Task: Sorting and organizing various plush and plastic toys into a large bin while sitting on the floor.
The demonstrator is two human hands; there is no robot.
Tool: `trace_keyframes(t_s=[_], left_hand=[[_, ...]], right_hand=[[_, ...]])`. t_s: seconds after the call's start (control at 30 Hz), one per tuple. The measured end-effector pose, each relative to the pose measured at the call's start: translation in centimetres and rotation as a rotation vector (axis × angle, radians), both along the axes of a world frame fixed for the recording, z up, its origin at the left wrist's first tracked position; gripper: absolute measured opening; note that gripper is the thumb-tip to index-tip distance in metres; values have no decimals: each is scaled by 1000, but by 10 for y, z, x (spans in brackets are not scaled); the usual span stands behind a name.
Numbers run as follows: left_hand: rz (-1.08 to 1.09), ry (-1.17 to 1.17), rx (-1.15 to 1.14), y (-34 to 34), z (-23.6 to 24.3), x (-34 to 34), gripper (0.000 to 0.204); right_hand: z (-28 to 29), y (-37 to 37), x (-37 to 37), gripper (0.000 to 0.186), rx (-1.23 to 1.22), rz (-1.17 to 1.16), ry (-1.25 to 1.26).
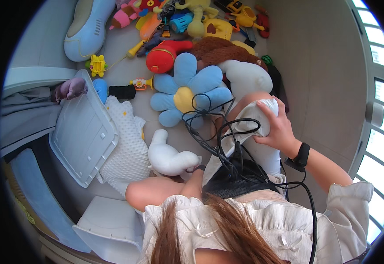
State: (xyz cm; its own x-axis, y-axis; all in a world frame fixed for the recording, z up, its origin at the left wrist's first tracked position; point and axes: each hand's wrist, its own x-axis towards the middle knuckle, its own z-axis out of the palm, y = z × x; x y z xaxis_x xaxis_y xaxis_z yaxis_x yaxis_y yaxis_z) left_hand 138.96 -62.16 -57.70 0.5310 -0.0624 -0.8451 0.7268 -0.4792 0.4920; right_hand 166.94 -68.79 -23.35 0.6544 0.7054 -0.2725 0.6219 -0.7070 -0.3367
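White soft item [265,127] at the person's right knee; right hand's [278,125] fingers curled around its edge. Black cables [219,141] just left of these fingers; blue flower cushion [184,100] farther left. Left hand [192,169] beside white plush [169,156], fingers mostly hidden, grip cannot be told.

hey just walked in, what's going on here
A person is low down, knees bent, among toys spread over the floor. Their right hand grips a white item by the right knee; what the left hand is doing can't be made out. Black cables loop over the lap. A blue flower cushion lies ahead, a white plush rests near the left knee, and a pale lid-like panel leans at the left.
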Motion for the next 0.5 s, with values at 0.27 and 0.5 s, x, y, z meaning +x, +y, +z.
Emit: trace_keyframes(t_s=[0.27, 0.5], left_hand=[[-122, -103, 143, 25, 11, 15, 25], [-224, -300, 307, 55, 30, -4, 22]], right_hand=[[4, -26, -3, 85, 78, 100, -42], [7, -39, -7, 87, 140, 116, -72]])
